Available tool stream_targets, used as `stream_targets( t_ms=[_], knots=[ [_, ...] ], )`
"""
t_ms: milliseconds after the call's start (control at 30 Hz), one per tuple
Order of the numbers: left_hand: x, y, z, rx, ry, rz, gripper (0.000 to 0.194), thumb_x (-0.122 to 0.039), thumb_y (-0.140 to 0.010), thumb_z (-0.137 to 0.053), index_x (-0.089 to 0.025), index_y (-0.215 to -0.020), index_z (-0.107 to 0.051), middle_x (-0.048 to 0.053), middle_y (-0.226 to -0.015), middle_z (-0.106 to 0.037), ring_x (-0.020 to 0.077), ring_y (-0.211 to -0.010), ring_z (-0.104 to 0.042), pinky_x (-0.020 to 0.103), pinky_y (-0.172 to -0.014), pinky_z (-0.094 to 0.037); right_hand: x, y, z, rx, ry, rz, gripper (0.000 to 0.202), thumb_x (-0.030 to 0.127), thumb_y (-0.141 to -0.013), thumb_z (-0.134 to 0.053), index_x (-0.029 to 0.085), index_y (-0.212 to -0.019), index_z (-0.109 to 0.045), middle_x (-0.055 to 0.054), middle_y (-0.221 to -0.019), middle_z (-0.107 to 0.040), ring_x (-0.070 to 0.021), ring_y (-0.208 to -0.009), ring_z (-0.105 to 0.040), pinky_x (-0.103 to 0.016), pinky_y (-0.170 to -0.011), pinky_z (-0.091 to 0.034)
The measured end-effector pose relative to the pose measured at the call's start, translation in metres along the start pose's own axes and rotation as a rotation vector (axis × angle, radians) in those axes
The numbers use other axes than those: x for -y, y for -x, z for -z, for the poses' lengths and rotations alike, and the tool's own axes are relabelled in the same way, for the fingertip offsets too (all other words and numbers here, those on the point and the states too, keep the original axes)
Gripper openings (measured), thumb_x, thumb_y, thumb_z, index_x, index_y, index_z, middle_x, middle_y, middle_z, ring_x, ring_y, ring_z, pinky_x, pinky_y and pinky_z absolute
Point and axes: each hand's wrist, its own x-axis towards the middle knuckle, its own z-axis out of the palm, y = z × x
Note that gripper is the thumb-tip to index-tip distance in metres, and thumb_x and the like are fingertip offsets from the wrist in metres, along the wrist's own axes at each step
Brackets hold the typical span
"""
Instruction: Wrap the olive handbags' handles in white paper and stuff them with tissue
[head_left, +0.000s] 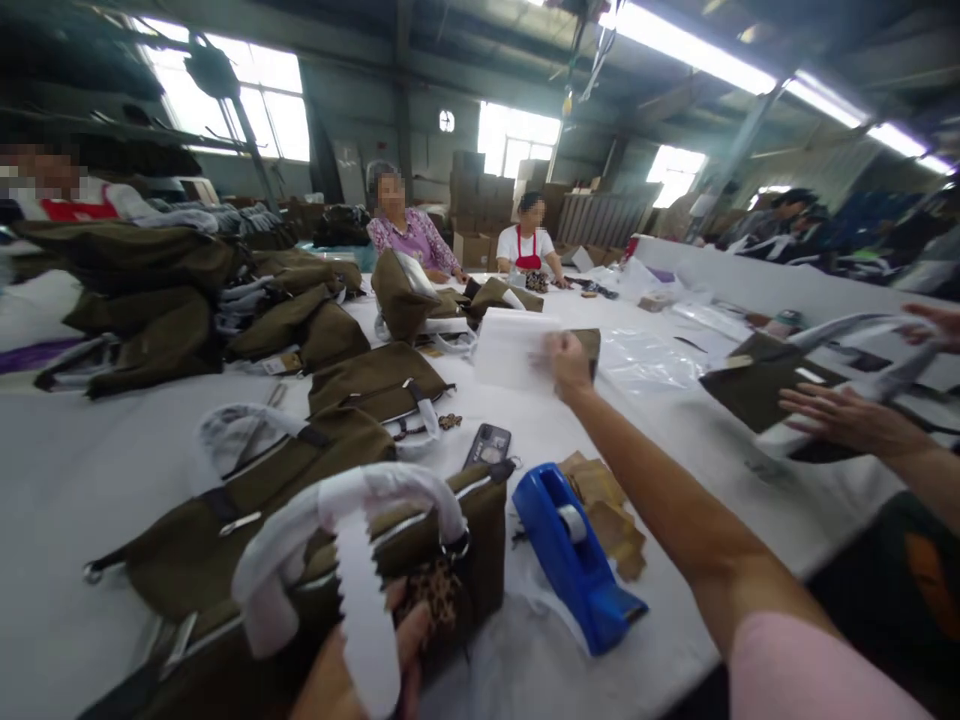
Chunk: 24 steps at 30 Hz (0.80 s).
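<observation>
Nearest the camera, the left hand [360,670] sits at the bottom edge, fingers closed around a strip of white wrapping paper [367,610] with a zigzag edge — the strip runs up to the paper-wrapped handle [352,505] of an olive-brown bag [450,560] lying on the white desk [90,480]. Just right of the bag stands a blue tape dispenser [574,560], with brown paper tags [611,520] beside it and a phone [487,445] just behind the bag. The right hand [566,362] reaches far forward — it is blurred, but appears pinched on a white sheet [510,350]. More olive bags [375,385] lie behind and to the left. At the right, a co-worker's hand [844,415] rests spread on another bag [757,390].
</observation>
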Motion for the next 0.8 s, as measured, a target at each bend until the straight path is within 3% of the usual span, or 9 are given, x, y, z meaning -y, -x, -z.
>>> stream_targets(
  t_ms=[33,100,167,233,300,400,500,633,800],
  knots=[
    [-0.001,0.007,-0.004,0.007,-0.020,-0.002,0.066,-0.068,-0.076,-0.075,-0.013,-0.112,-0.069,-0.003,-0.043,-0.058,0.0140,-0.037,-0.050,0.023,-0.039,-0.040,0.005,0.017,0.025,-0.005,-0.056,0.022,0.039,0.045,-0.107,-0.041,0.018,-0.134,-0.052,-0.007,-0.114,-0.069,-0.0149,-0.085,-0.068,-0.027,-0.072,-0.058],
    [-0.007,0.013,-0.011,0.027,-0.040,-0.036,0.065,-0.072,-0.072,-0.075,-0.012,-0.097,-0.071,0.002,-0.049,-0.064,0.0144,-0.042,-0.055,0.023,-0.044,-0.045,0.009,0.061,0.077,0.008,-0.179,0.067,0.049,0.052,-0.098,-0.058,0.025,-0.139,-0.049,-0.002,-0.109,-0.071,-0.0132,-0.080,-0.068,-0.024,-0.068,-0.057],
    [-0.013,0.013,-0.015,0.045,-0.040,-0.055,0.060,-0.070,-0.071,-0.076,-0.012,-0.087,-0.071,0.009,-0.066,-0.074,0.0163,-0.053,-0.064,0.024,-0.052,-0.051,0.004,0.119,0.127,0.078,-0.441,0.058,0.061,0.051,-0.070,-0.088,0.025,-0.120,-0.064,-0.001,-0.093,-0.073,-0.0153,-0.074,-0.068,-0.023,-0.060,-0.055],
    [-0.017,0.012,-0.016,0.051,-0.039,-0.044,0.056,-0.066,-0.075,-0.076,-0.011,-0.087,-0.072,0.013,-0.083,-0.078,0.0171,-0.062,-0.069,0.024,-0.058,-0.054,-0.011,0.185,0.165,0.134,-0.447,-0.161,0.048,0.051,-0.061,-0.094,0.020,-0.090,-0.073,-0.004,-0.076,-0.073,-0.0170,-0.062,-0.066,-0.024,-0.050,-0.052],
    [-0.017,0.013,-0.017,0.071,-0.019,-0.011,0.053,-0.062,-0.079,-0.075,-0.010,-0.092,-0.071,0.015,-0.093,-0.079,0.0168,-0.067,-0.071,0.024,-0.061,-0.056,-0.033,0.249,0.184,0.417,-0.308,-0.437,0.043,0.051,-0.067,-0.090,0.016,-0.089,-0.077,-0.010,-0.076,-0.076,-0.0234,-0.063,-0.068,-0.031,-0.052,-0.055],
    [-0.014,0.018,-0.020,0.089,0.084,0.014,0.042,-0.052,-0.086,-0.073,-0.012,-0.098,-0.068,0.014,-0.098,-0.078,0.0175,-0.070,-0.072,0.027,-0.063,-0.059,-0.068,0.320,0.176,0.537,-0.313,-0.468,0.044,0.054,-0.076,-0.083,0.017,-0.099,-0.079,-0.012,-0.096,-0.079,-0.0304,-0.085,-0.073,-0.039,-0.073,-0.061],
    [-0.012,0.025,-0.026,0.086,0.177,0.019,0.028,-0.039,-0.093,-0.068,-0.012,-0.098,-0.066,0.013,-0.095,-0.078,0.0165,-0.066,-0.071,0.026,-0.058,-0.060,-0.090,0.352,0.146,0.620,-0.339,-0.383,0.046,0.057,-0.081,-0.078,0.017,-0.104,-0.077,-0.012,-0.097,-0.079,-0.0308,-0.087,-0.074,-0.041,-0.075,-0.061],
    [-0.012,0.039,-0.040,0.031,0.244,0.036,0.023,-0.029,-0.100,-0.057,-0.009,-0.102,-0.069,0.012,-0.093,-0.077,0.0121,-0.058,-0.068,0.020,-0.049,-0.055,-0.091,0.359,0.110,0.776,-0.452,-0.309,0.044,0.057,-0.085,-0.075,0.016,-0.102,-0.075,-0.012,-0.095,-0.078,-0.0285,-0.082,-0.075,-0.037,-0.068,-0.061],
    [-0.001,0.050,-0.061,-0.012,0.204,-0.021,0.024,-0.031,-0.097,-0.062,-0.010,-0.106,-0.069,0.015,-0.104,-0.077,0.0164,-0.068,-0.073,0.023,-0.054,-0.060,-0.068,0.348,0.071,0.909,-0.810,-0.294,0.048,0.058,-0.087,-0.072,0.023,-0.120,-0.072,-0.007,-0.104,-0.077,-0.0245,-0.088,-0.075,-0.036,-0.075,-0.060]
  ],
)
